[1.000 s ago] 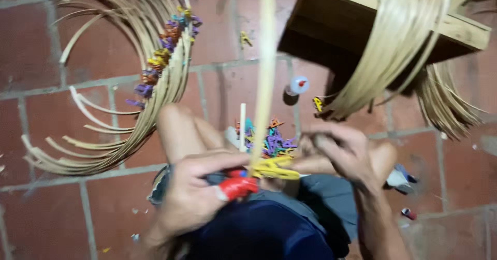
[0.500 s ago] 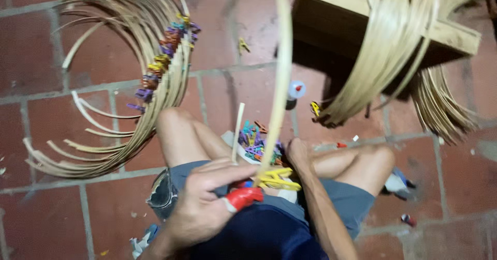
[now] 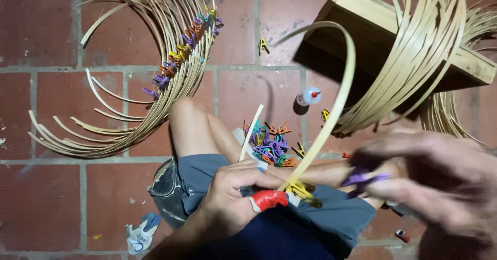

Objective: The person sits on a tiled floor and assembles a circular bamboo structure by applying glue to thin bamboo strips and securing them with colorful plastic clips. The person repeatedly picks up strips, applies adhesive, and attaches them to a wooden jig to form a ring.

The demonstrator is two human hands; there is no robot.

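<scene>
At the far left, a bundle of bent strips lies on the brick floor, with a row of coloured clips pinned along its inner curve. Next to it, the person sits with bare knees, and a heap of loose clips rests between the legs.

The left hand is closed around the lower end of a long bamboo strip, its thumb wrapped in red tape. A yellow clip is clamped on the strip just beside that thumb. From the hand, the strip's long axis rises up and to the right, then arches over so that its free end points back left, toward a small glue bottle and the wooden box.

To the right, the blurred right hand pinches a purple clip between its fingers, close to the strip but apart from it.

The step in hand looks like clipping the strip. To do it well, the left hand should probably hold the strip's end firm and flat, so that the purple clip can bite squarely across its width, close beside the yellow one. More bent strips drape over the box at the far right.
</scene>
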